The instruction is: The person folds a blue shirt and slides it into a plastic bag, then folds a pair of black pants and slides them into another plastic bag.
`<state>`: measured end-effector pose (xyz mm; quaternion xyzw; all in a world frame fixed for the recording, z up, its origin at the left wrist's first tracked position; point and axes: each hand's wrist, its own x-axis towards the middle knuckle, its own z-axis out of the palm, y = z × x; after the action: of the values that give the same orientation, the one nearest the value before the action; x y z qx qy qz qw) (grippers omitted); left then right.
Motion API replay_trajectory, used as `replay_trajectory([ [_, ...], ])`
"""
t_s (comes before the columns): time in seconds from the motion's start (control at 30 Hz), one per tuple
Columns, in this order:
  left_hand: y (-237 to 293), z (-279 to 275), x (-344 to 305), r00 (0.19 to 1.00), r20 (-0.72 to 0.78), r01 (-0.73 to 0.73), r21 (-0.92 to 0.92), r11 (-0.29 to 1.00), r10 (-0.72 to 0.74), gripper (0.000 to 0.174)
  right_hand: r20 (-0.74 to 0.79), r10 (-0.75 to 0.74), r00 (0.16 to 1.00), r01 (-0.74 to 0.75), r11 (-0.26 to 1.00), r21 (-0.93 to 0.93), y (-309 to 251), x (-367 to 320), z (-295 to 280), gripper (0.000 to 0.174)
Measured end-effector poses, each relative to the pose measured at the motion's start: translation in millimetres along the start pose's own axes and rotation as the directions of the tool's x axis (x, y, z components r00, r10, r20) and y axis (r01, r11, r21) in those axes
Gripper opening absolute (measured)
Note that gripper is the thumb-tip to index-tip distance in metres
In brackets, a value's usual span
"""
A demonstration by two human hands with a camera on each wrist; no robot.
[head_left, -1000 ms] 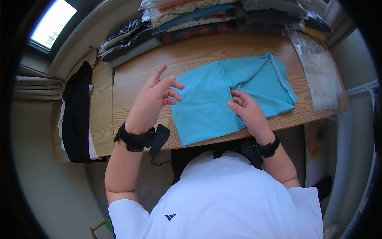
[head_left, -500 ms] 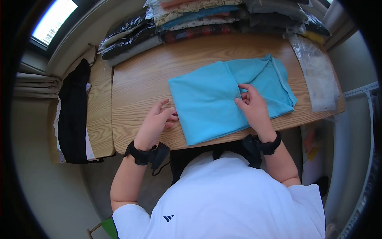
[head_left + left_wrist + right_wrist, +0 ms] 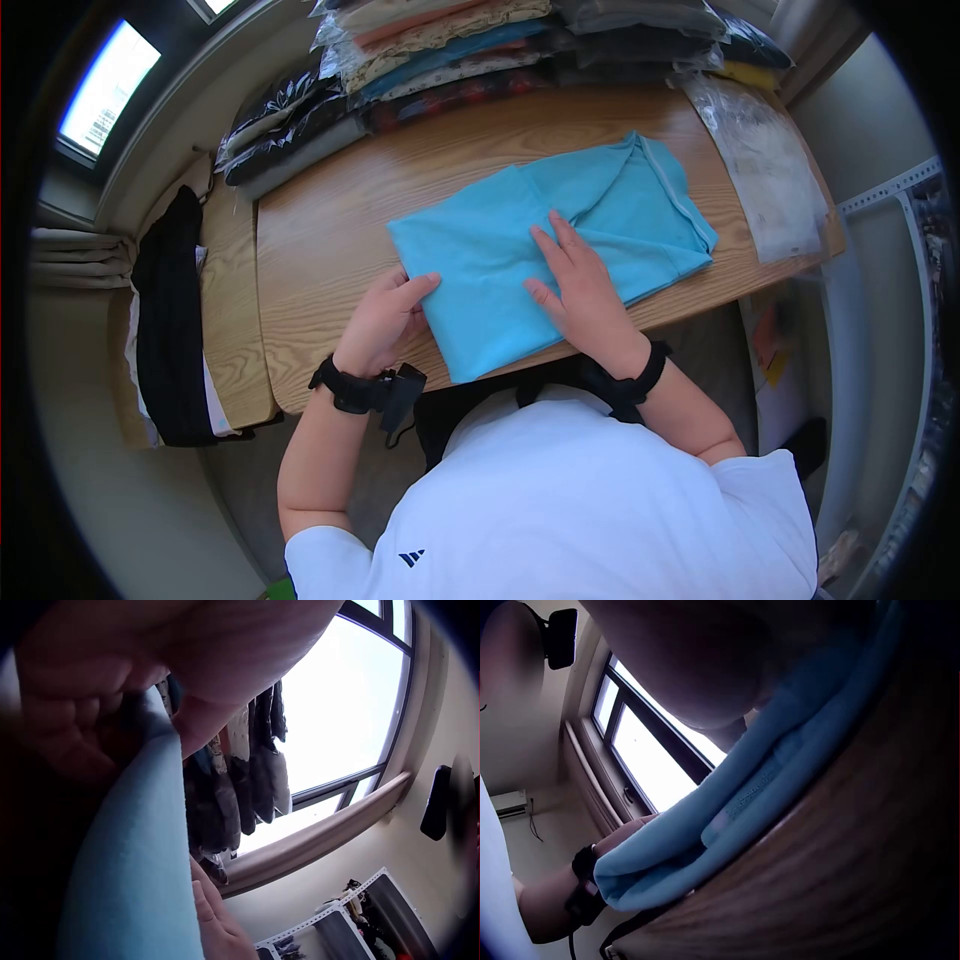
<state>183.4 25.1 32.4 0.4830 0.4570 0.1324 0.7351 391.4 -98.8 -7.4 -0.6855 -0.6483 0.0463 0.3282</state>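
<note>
A light blue garment [image 3: 480,235] lies folded on the wooden table in the head view, its right end loosely layered. My left hand [image 3: 378,318] pinches its left edge, thumb on top and fingers tucked beneath. In the left wrist view the cloth [image 3: 139,847] runs between thumb and fingers. My right hand [image 3: 590,295] rests on top of the garment near its middle, fingers extended over the fold line. The right wrist view shows the stacked layers of the garment's near edge [image 3: 675,840], with a small pale strip between them.
Bagged folded clothes [image 3: 450,50] are stacked along the table's back. Clear plastic bags [image 3: 765,180] lie at the right end. A black garment [image 3: 165,320] hangs over the left side table, and a white metal rack [image 3: 880,205] stands at right.
My left hand has come down from the air to the garment's left edge and now grips it. My right hand has gone from curling at the fold to lying spread on the cloth.
</note>
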Motion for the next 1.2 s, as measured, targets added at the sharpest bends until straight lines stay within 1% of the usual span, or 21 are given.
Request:
replay_trajectory([
  [0.07, 13, 16, -5, 0.990, 0.030, -0.128, -0.184, 0.975, 0.135, 0.035, 0.017, 0.049, 0.999, -0.050, 0.998, 0.037, -2, -3, 1, 0.052],
  [0.17, 50, 52, -25, 0.960, 0.088, -0.236, -0.246, 0.940, 0.265, 0.033, 0.055, 0.133, 0.990, -0.142, 0.961, 0.235, -3, -8, -1, 0.052],
  [0.23, 65, 72, -23, 0.943, 0.160, -0.251, -0.231, 0.940, 0.291, 0.034, 0.089, 0.156, 0.984, -0.179, 0.853, 0.490, 0, -10, -2, 0.054],
  [0.27, 70, 83, -17, 0.919, 0.222, -0.278, -0.217, 0.936, 0.325, 0.035, 0.077, 0.160, 0.984, -0.177, 0.855, 0.488, 0, -12, -3, 0.054],
  [0.33, 81, 117, -1, 0.907, 0.256, -0.281, -0.223, 0.933, 0.334, 0.037, 0.210, 0.290, 0.934, -0.309, 0.355, 0.882, -3, -15, -11, 0.048],
  [0.37, 86, 132, 7, 0.897, 0.280, -0.281, -0.231, 0.931, 0.341, 0.040, 0.203, 0.297, 0.933, -0.305, 0.356, 0.883, 11, -20, -5, 0.048],
  [0.43, 87, 155, 25, 0.891, 0.269, -0.321, -0.198, 0.926, 0.366, 0.043, 0.245, 0.163, 0.956, -0.177, -0.347, 0.921, 43, -29, 10, 0.040],
  [0.47, 85, 162, 34, 0.885, 0.249, -0.361, -0.169, 0.917, 0.394, 0.046, 0.233, 0.143, 0.962, -0.192, -0.251, 0.949, 51, -30, 9, 0.037],
  [0.5, 83, 164, 38, 0.882, 0.261, -0.360, -0.163, 0.918, 0.392, 0.046, 0.223, 0.151, 0.963, -0.180, -0.251, 0.951, 58, -32, 9, 0.037],
  [0.57, 75, 156, 42, 0.830, 0.373, -0.502, 0.177, 0.847, 0.414, 0.051, 0.371, 0.148, 0.917, -0.221, -0.588, 0.778, 63, -31, 10, 0.039],
  [0.6, 70, 149, 44, 0.793, 0.447, -0.573, 0.318, 0.755, 0.414, 0.053, 0.367, 0.158, 0.917, -0.209, -0.595, 0.776, 64, -31, 11, 0.039],
  [0.63, 64, 143, 44, 0.797, 0.451, -0.567, 0.324, 0.757, 0.403, 0.053, 0.361, 0.137, 0.922, -0.208, -0.613, 0.763, 65, -31, 12, 0.038],
  [0.7, 54, 132, 40, 0.535, 0.712, -0.813, 0.579, 0.051, 0.455, 0.057, 0.356, 0.117, 0.927, -0.205, -0.637, 0.743, 64, -29, 9, 0.036],
  [0.73, 54, 131, 36, 0.573, 0.747, -0.780, 0.624, -0.055, 0.337, 0.060, 0.373, 0.069, 0.925, -0.227, -0.686, 0.691, 60, -25, 1, 0.041],
  [0.9, 25, 129, 46, 0.594, 0.754, -0.709, 0.655, -0.261, 0.280, 0.063, 0.385, 0.019, 0.923, -0.246, -0.741, 0.625, 55, -26, -9, 0.052],
  [0.97, 21, 131, 55, 0.602, 0.755, -0.694, 0.656, -0.298, 0.259, 0.065, 0.527, 0.066, 0.847, -0.336, -0.700, 0.629, 51, -29, -25, 0.052],
  [1.03, 19, 131, 63, 0.654, 0.712, -0.695, 0.699, -0.168, 0.258, 0.064, 0.564, 0.078, 0.822, -0.347, -0.717, 0.604, 49, -35, -31, 0.053],
  [1.1, 15, 131, 68, 0.700, 0.690, -0.680, 0.723, -0.124, 0.185, 0.067, 0.693, 0.067, 0.717, -0.504, -0.637, 0.583, 55, -50, -42, 0.049],
  [1.13, 13, 132, 69, 0.702, 0.688, -0.667, 0.726, -0.167, 0.182, 0.069, 0.779, 0.143, 0.611, -0.585, -0.582, 0.566, 54, -57, -55, 0.036],
  [1.17, 11, 132, 70, 0.705, 0.685, -0.653, 0.727, -0.212, 0.183, 0.070, 0.785, 0.146, 0.602, -0.589, -0.582, 0.560, 56, -62, -70, 0.036],
  [1.2, 9, 133, 69, 0.706, 0.683, -0.652, 0.730, -0.204, 0.187, 0.070, 0.801, 0.208, 0.561, -0.781, -0.187, 0.595, 60, -66, -85, 0.030],
])
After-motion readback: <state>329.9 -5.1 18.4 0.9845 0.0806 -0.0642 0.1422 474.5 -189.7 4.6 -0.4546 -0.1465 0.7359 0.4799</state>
